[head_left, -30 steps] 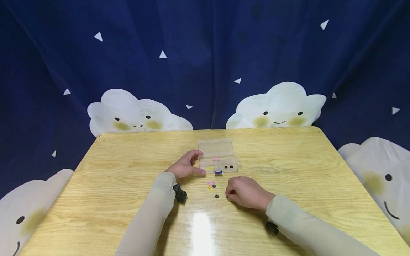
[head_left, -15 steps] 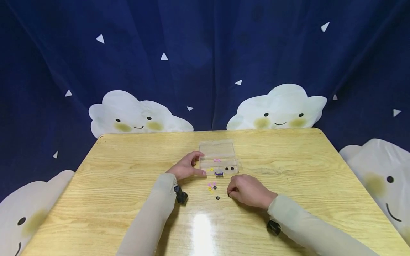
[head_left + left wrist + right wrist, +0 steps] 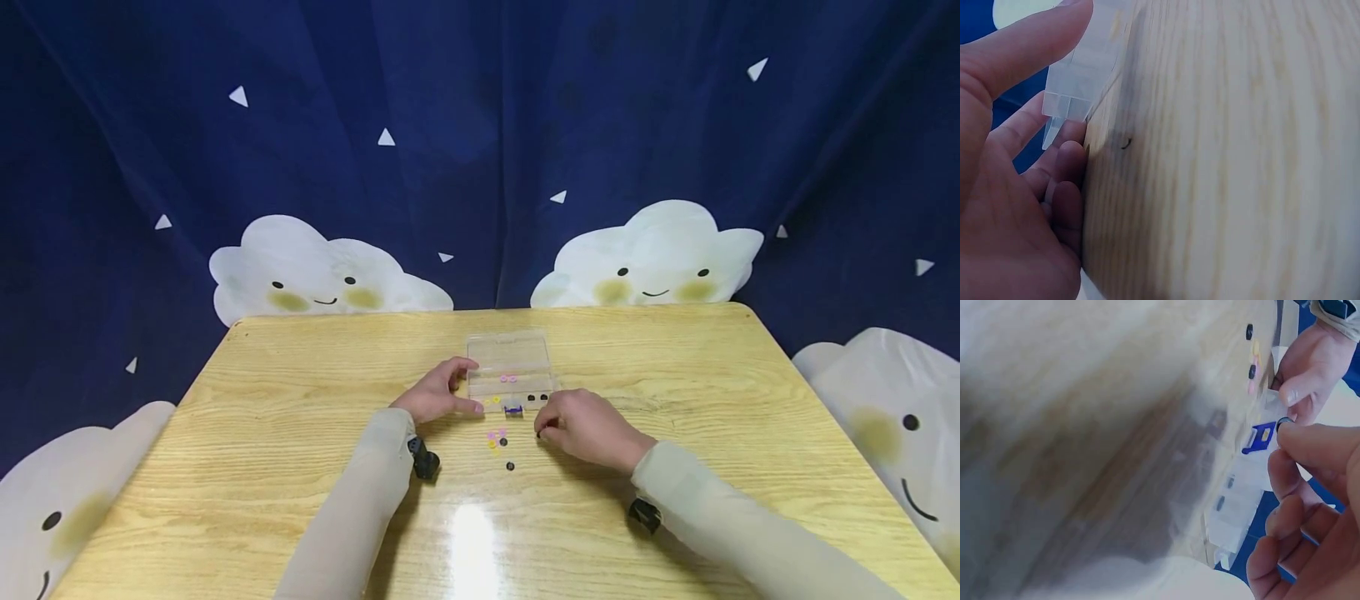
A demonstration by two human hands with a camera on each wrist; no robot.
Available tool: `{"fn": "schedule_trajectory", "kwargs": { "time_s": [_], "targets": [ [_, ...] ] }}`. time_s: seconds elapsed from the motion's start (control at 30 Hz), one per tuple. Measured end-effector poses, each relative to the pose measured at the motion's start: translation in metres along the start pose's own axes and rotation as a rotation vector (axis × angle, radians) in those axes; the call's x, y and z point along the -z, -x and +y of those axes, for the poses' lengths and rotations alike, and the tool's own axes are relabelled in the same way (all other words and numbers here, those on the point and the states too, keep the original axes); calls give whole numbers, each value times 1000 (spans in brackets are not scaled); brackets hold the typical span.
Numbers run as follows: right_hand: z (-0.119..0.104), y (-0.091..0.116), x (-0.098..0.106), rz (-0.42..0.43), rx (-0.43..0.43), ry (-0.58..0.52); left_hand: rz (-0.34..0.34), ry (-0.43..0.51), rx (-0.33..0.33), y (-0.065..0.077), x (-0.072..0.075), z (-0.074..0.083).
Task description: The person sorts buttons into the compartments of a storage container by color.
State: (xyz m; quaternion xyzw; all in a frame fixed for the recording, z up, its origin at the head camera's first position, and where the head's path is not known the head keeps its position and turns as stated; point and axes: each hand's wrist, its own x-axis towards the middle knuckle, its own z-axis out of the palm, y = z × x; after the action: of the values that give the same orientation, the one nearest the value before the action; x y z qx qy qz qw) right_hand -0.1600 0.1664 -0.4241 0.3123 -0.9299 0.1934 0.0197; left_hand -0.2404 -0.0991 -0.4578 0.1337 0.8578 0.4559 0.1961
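Observation:
A clear plastic box (image 3: pixel 508 353) with its lid raised stands at the table's middle, a blue latch (image 3: pixel 513 409) on its front. My left hand (image 3: pixel 438 396) grips the box's left end, thumb at the front corner and fingers around the side. Between thumb and index finger, my right hand (image 3: pixel 588 427) pinches a small black button (image 3: pixel 1284 422), just in front of the box's right part. Inside the box lie two black buttons (image 3: pixel 537 397), two pink ones (image 3: pixel 508 379) and yellow ones (image 3: pixel 496 400) in separate compartments.
In front of the box, on the wooden table (image 3: pixel 315 467), lies a small cluster of pink buttons (image 3: pixel 491 436), yellow buttons (image 3: pixel 492 445) and a black button (image 3: pixel 503 442). Another loose black button (image 3: pixel 510 466) sits nearer. A dark blue curtain (image 3: pixel 480 150) hangs behind the table.
My right hand has moved forward from the table, closer to the box, with the black button between its fingertips. The left hand stays at the box's left end.

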Motion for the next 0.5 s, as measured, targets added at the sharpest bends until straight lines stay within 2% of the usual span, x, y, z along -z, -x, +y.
{"fn": "schedule_trajectory", "kwargs": {
  "time_s": [0.2,0.5],
  "targets": [
    [4,-6,8,14,-19,-9,4,-21,-20,1,0,0],
    [12,-21,14,68,-87,-25,-3,0,-4,0,0,0]
  ]
}}
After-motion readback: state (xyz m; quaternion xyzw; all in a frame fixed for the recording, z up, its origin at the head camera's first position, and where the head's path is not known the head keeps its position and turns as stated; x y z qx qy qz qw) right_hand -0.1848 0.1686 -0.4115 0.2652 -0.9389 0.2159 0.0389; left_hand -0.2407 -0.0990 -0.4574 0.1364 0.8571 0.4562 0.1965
